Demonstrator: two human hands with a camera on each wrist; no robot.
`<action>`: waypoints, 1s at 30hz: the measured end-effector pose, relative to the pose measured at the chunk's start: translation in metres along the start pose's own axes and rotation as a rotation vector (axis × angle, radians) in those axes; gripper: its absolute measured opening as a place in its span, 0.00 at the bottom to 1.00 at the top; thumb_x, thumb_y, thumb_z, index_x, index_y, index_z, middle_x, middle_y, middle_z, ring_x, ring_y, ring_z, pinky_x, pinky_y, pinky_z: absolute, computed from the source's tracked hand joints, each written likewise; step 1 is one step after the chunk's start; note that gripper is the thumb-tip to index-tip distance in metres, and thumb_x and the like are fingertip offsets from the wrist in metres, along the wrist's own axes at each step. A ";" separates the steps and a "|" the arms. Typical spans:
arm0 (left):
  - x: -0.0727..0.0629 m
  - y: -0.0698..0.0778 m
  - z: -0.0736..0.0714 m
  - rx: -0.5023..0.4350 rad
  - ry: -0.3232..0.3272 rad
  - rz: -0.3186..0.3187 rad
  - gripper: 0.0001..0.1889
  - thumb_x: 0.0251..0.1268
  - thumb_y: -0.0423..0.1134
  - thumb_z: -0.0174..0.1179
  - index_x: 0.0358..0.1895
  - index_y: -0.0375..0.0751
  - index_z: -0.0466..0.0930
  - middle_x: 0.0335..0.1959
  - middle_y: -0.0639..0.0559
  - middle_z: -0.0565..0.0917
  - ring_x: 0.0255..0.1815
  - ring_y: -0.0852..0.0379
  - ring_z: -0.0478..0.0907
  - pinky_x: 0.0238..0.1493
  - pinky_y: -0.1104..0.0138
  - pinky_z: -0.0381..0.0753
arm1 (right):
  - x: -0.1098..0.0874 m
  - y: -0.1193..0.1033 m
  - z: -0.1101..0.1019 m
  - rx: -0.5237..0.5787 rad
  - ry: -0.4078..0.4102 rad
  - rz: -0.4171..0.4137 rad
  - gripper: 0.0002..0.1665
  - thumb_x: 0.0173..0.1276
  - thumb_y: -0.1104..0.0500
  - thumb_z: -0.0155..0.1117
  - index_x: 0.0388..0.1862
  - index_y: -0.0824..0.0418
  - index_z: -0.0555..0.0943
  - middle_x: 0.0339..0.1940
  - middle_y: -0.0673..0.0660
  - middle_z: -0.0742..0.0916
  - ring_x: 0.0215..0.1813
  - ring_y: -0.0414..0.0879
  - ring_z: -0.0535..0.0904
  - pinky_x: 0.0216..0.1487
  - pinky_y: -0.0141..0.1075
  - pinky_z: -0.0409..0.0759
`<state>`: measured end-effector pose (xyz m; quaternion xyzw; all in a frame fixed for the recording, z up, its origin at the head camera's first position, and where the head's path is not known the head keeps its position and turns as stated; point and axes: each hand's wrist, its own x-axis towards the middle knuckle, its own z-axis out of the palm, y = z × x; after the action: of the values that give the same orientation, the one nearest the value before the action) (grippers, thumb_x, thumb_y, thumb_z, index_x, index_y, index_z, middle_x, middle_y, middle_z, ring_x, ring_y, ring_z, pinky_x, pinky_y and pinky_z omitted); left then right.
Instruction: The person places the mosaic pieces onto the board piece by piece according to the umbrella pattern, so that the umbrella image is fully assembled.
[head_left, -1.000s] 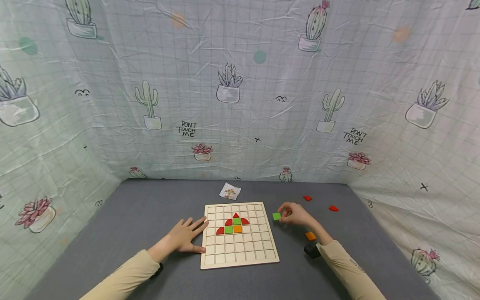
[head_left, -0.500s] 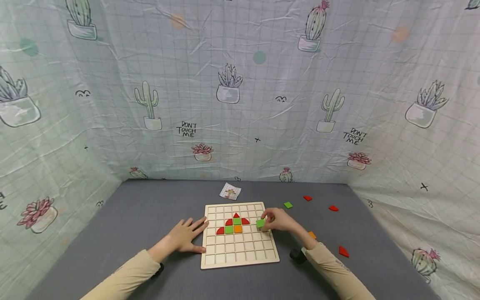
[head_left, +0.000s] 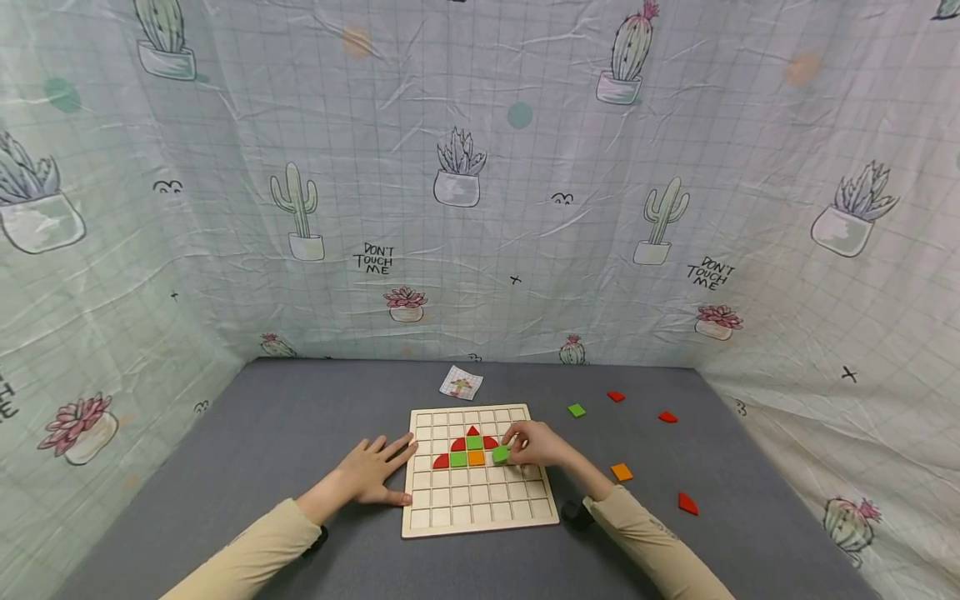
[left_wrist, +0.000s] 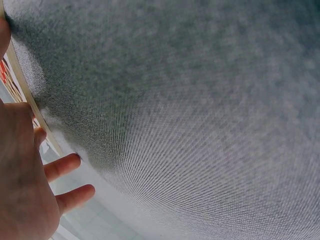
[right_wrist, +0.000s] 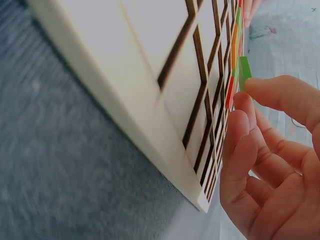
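Note:
A light wooden grid board (head_left: pixel 480 514) lies on the grey table. My left hand (head_left: pixel 365 472) rests with spread fingers at its left edge; the left wrist view shows its fingers (left_wrist: pixel 65 166) along the board's side. My right hand (head_left: pixel 542 444) pinches a green square tile (head_left: pixel 500 455) between thumb and fingertips, close over the board just right of the orange square tile (head_left: pixel 476 458). Set in the grid are two green squares (head_left: pixel 458 459), a red triangle (head_left: pixel 473 431) and red quarter-circle pieces (head_left: pixel 441 462). In the right wrist view the pinched green tile (right_wrist: pixel 244 73) stands tilted.
Behind the board lies a small pattern card (head_left: pixel 461 382). Loose on the right side of the table are a green square (head_left: pixel 576 410), an orange square (head_left: pixel 622 472) and red quarter-circles (head_left: pixel 687 503). A printed cloth (head_left: pixel 517 208) hangs behind and around the table.
My right hand has carried the green tile leftward from beside the board to over the grid, next to the orange tile. My left hand has stayed at the board's left edge.

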<state>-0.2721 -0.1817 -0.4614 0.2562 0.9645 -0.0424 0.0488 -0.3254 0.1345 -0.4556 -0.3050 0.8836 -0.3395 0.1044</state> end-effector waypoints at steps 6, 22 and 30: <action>0.000 0.000 0.000 -0.010 -0.008 -0.005 0.46 0.48 0.70 0.49 0.68 0.48 0.54 0.69 0.50 0.57 0.64 0.40 0.60 0.58 0.46 0.59 | 0.002 -0.004 0.004 -0.005 0.001 -0.004 0.13 0.52 0.67 0.61 0.39 0.68 0.78 0.23 0.57 0.83 0.22 0.37 0.74 0.25 0.29 0.72; 0.001 -0.001 0.003 -0.007 -0.008 -0.001 0.47 0.48 0.72 0.48 0.68 0.47 0.54 0.69 0.50 0.57 0.64 0.40 0.60 0.58 0.46 0.60 | 0.009 -0.004 0.010 -0.016 -0.008 0.016 0.13 0.52 0.68 0.62 0.39 0.68 0.78 0.22 0.55 0.82 0.20 0.39 0.71 0.22 0.29 0.70; 0.000 0.000 0.001 -0.013 -0.020 -0.009 0.46 0.48 0.72 0.47 0.69 0.48 0.53 0.70 0.51 0.55 0.65 0.40 0.59 0.59 0.46 0.59 | 0.010 -0.003 0.009 -0.007 -0.010 0.018 0.13 0.52 0.69 0.61 0.38 0.67 0.79 0.19 0.54 0.81 0.18 0.38 0.68 0.20 0.29 0.66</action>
<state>-0.2723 -0.1821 -0.4627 0.2513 0.9653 -0.0389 0.0596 -0.3283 0.1213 -0.4600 -0.2989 0.8871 -0.3340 0.1108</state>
